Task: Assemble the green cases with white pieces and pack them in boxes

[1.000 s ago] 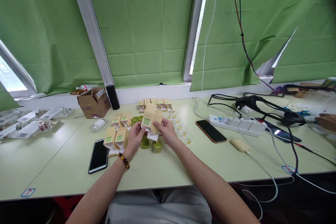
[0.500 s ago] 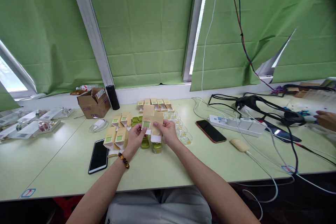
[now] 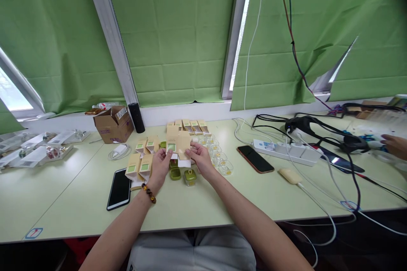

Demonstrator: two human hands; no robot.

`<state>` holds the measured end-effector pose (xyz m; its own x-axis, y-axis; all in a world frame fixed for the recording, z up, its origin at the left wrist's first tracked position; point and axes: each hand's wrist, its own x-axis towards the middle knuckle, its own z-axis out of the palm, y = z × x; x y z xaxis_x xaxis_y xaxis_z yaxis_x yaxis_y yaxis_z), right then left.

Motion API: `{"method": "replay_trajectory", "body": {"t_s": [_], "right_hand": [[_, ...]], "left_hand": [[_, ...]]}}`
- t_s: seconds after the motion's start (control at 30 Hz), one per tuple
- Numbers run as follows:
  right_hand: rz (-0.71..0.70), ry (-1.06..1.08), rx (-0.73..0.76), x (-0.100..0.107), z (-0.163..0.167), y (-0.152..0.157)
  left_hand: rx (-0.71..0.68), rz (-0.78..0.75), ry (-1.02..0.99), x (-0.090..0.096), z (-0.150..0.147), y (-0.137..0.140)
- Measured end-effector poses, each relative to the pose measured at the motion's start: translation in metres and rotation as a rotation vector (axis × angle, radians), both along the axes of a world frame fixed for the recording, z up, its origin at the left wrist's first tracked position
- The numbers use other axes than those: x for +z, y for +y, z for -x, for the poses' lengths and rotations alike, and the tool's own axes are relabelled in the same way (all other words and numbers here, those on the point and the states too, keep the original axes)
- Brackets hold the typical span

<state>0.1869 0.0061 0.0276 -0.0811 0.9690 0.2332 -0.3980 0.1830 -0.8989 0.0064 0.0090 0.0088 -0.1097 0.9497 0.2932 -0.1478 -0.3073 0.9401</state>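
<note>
A flattened beige carton (image 3: 178,140) with a green square print is held up above the table. My left hand (image 3: 161,164) pinches its left side, thumb on the front. At its right edge my right hand (image 3: 200,157) grips a lower flap between thumb and fingers. Just below stands a small clear container with a green lid (image 3: 190,176). Left of it lies an open green lid (image 3: 175,173). Folded beige boxes (image 3: 140,166) stand by my left wrist. Several clear plastic containers (image 3: 219,159) sit in rows right of my right hand.
More beige boxes (image 3: 194,126) stand at the back. Phones lie at left (image 3: 118,189) and right (image 3: 255,159). A white power strip (image 3: 286,151) with tangled cables is at right. A cardboard box (image 3: 113,125) and black cylinder (image 3: 136,117) stand back left. Another person's hand (image 3: 395,146) is far right.
The flattened carton has moved slightly left and up with both hands. The green-lidded container beneath it now shows more fully. My right fingers have shifted on the carton's edge.
</note>
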Motion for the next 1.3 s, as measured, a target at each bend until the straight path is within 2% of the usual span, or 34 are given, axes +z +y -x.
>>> {"method": "replay_trajectory", "body": {"t_s": [0.13,0.3,0.43,0.63,0.73,0.87,1.03,1.13,1.2,1.3], "right_hand": [[-0.044,0.000,-0.062,-0.002,0.000,0.004],[-0.152,-0.001,-0.139,0.001,-0.003,0.002],[-0.187,-0.014,-0.225,0.003,-0.005,0.001],[-0.319,-0.096,-0.294,0.000,-0.003,0.004],[-0.360,-0.169,-0.311,-0.003,-0.001,0.003],[-0.330,-0.241,-0.348,-0.006,-0.001,0.001],[-0.362,-0.277,-0.410,-0.003,-0.004,-0.001],[-0.363,-0.272,-0.395,0.002,-0.005,-0.005],[-0.366,-0.285,-0.376,0.004,-0.004,-0.008],[-0.380,-0.317,-0.357,0.004,-0.002,-0.011]], "left_hand": [[0.050,-0.159,0.073,0.001,0.002,-0.003],[0.110,-0.374,0.252,0.004,0.003,-0.014],[0.182,-0.564,0.401,0.005,0.003,-0.021],[0.261,-0.670,0.425,0.001,0.005,-0.019],[0.300,-0.657,0.392,-0.001,0.007,-0.014],[0.349,-0.638,0.364,0.003,0.012,-0.010],[0.453,-0.586,0.315,0.028,0.027,-0.003],[0.598,-0.403,0.194,0.051,0.042,0.013],[0.577,-0.292,0.193,0.067,0.054,0.031],[0.471,-0.095,0.285,0.088,0.070,0.064]]}}
